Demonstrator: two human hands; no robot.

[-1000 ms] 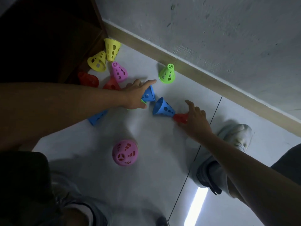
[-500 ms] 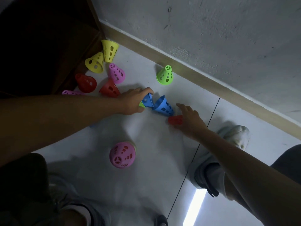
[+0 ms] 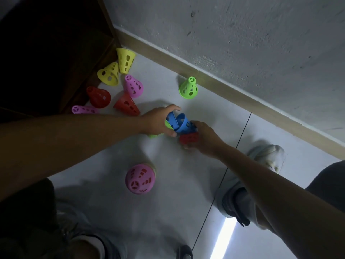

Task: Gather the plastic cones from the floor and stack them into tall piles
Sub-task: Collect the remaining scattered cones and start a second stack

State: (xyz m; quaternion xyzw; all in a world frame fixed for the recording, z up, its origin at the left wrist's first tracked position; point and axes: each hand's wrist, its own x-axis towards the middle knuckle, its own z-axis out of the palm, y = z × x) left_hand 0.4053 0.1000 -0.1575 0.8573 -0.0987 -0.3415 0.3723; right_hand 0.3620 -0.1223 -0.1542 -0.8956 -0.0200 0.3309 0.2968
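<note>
My left hand (image 3: 158, 121) grips a nested bundle of cones, a blue cone (image 3: 171, 119) outermost with a green rim (image 3: 155, 135) showing beneath the hand. My right hand (image 3: 205, 136) holds a red cone (image 3: 188, 138) and presses a second blue cone (image 3: 183, 124) mouth-first against the left hand's blue one. A pink cone (image 3: 140, 179) stands upright on the floor near me. A green cone (image 3: 188, 88) stands upright by the baseboard. Two yellow cones (image 3: 126, 59), two red cones (image 3: 127, 105) and two pink cones (image 3: 133, 86) lie scattered at the upper left.
A dark wooden cabinet (image 3: 56, 53) fills the upper left, with some cones against its base. A grey wall with a tan baseboard (image 3: 242, 101) runs diagonally behind. My shoe (image 3: 268, 156) is at the right and my knee at the lower left.
My right hand has pushed the loose blue cone left until it meets the blue cone in my left hand. The red cone moved along with the right hand.
</note>
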